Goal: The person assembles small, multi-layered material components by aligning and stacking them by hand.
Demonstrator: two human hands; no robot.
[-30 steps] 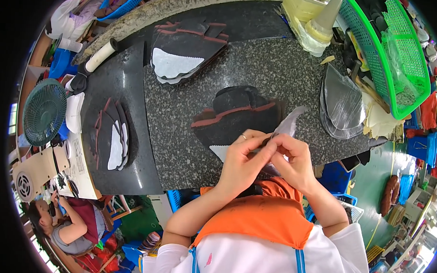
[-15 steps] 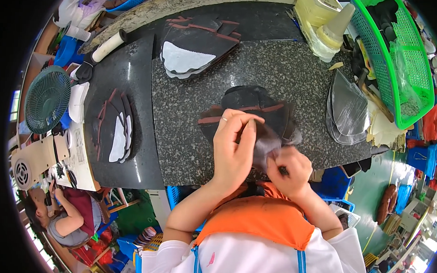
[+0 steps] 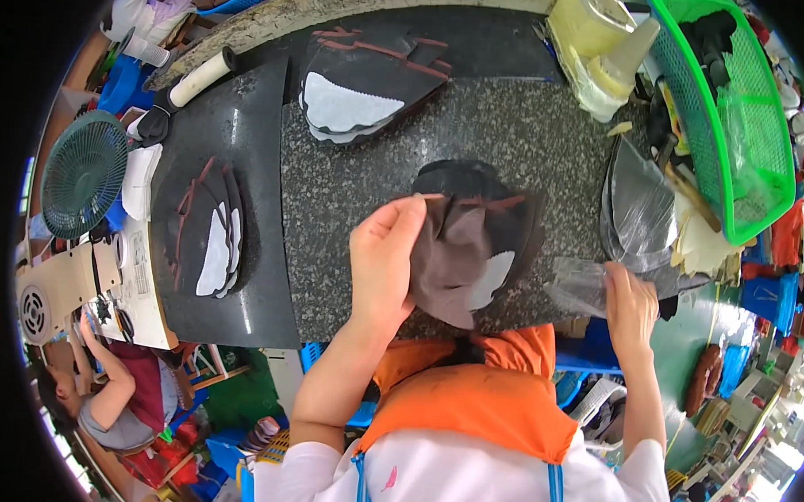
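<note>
My left hand (image 3: 382, 261) pinches the edge of a soft brown-grey shoe upper piece (image 3: 450, 261), which hangs curled over the worktop and shows a pale patch at its lower right. Behind it lies a black shoe upper piece (image 3: 509, 221) with a reddish-brown stripe, partly covered. To the right, my right hand (image 3: 632, 308) has its fingers closed on a thin clear plastic film (image 3: 578, 285) near the front edge of the worktop. Just beyond that hand rests a stack of shiny, film-covered dark pieces (image 3: 638, 206).
Striped dark upper pieces with white patches form a back stack (image 3: 400, 65) and a left stack (image 3: 209, 235) on the speckled worktop (image 3: 333, 204). A green basket (image 3: 733, 147) and a yellowish glue pot (image 3: 595, 45) stand at the right. Another person (image 3: 118, 392) sits at lower left.
My hands have moved apart: the right one went right, carrying the clear film away. My left hand has shifted slightly left, and the brown-grey upper piece now hangs from it.
</note>
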